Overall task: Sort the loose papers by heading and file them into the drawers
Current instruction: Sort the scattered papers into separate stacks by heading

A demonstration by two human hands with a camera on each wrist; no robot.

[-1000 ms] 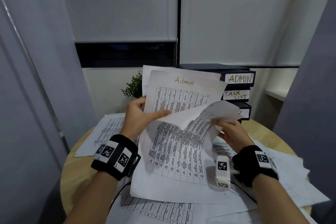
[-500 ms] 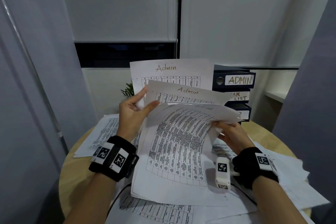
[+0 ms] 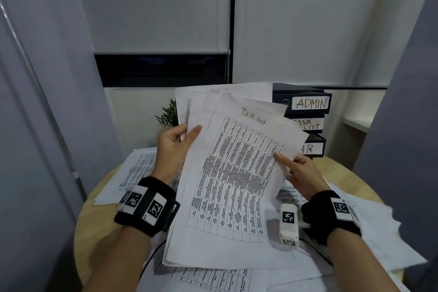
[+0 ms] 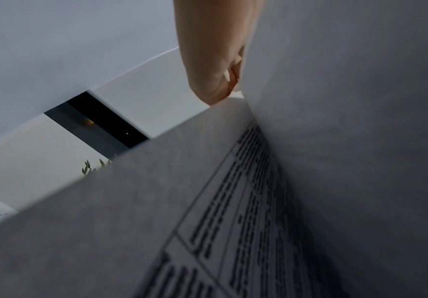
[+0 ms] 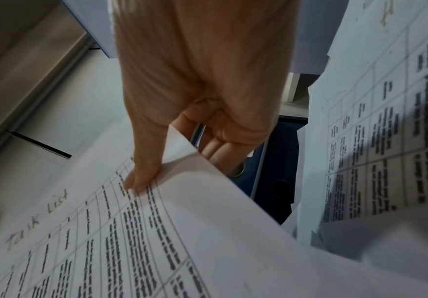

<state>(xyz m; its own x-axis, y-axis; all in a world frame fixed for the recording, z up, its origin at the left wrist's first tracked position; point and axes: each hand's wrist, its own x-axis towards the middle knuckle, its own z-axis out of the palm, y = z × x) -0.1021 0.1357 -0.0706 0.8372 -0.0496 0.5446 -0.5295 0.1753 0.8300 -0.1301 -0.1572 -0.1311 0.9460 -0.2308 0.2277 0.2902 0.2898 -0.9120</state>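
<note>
I hold a fanned stack of printed sheets upright over the table. The front sheet (image 3: 237, 173) is headed "Task List". My left hand (image 3: 176, 142) pinches the stack's left edge, thumb in front. My right hand (image 3: 298, 170) pinches the front sheet's right edge, thumb (image 5: 141, 173) on its printed face, fingers behind. Behind the stack stand dark drawers labelled ADMIN (image 3: 310, 103), TASK LIST (image 3: 308, 124) and a third (image 3: 310, 148) partly hidden. In the left wrist view a finger (image 4: 215, 60) lies against paper (image 4: 233, 221).
Loose printed papers lie on the round wooden table (image 3: 350, 170), a pile at the left (image 3: 132, 173), more at the right (image 3: 379, 225) and front (image 3: 213, 280). A small green plant (image 3: 169, 114) stands behind the stack. Grey partitions close in on both sides.
The curled front sheet has flattened against the stack, so the "Task List" heading shows and the "Admin" sheets are covered. Both hands keep their hold on the edges.
</note>
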